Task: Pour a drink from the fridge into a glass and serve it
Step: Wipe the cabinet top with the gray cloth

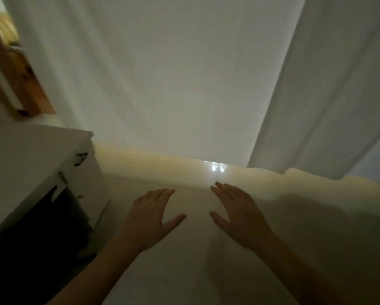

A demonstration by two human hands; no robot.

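The picture is dim and blurred. My left hand point(150, 219) and my right hand point(237, 214) are stretched out side by side, palms down and fingers spread, and both hold nothing. They hover at a cream-white panel point(184, 271) that looks like the front of the fridge. Its glossy top edge point(184, 170) lies just past my fingertips and reflects two small lights. I cannot tell whether my hands touch the panel. No bottle, drink or glass is in view.
A white cabinet or appliance point(30, 164) with a dark opening point(35, 238) stands close on the left. A white wall point(173, 73) rises behind, with a white upright panel point(330, 95) on the right. A wooden frame point(15, 69) shows at the top left.
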